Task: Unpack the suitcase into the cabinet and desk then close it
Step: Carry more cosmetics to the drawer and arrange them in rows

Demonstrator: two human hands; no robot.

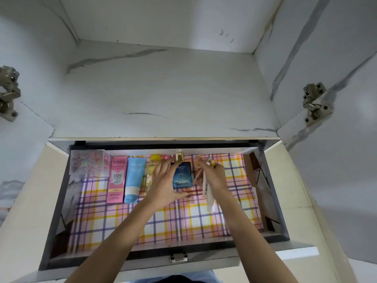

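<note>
- The white marble-patterned cabinet stands open, with a bare shelf above and metal hinges on its left and right sides.
- Below the shelf a grey drawer is pulled out towards the person; a small metal latch sits at the middle of its near edge.
- A pink, yellow and purple plaid liner covers the drawer floor.
- Both forearms reach in over the near edge to the row of toiletries lying along the drawer's far edge.
- The left hand is spread with mostly straight fingers against the left side of the cologne bottle, its thumb lying along the bottle's near end; it is not closed round anything.
- The right hand, just right of that bottle, grips a white packet that hangs down from it, together with a small gold-tipped item; its fingertips are blurred.
- A clear plastic box of small pink and green pieces fills the far left corner.
- Next to it lies a pink Pond's BB cream carton, then a light blue tube touching it.
- A yellow Garnier bottle lies beside the tube, partly hidden by the left hand.
- The blue eau de cologne bottle, gold cap towards the far edge, lies between the two hands.
</note>
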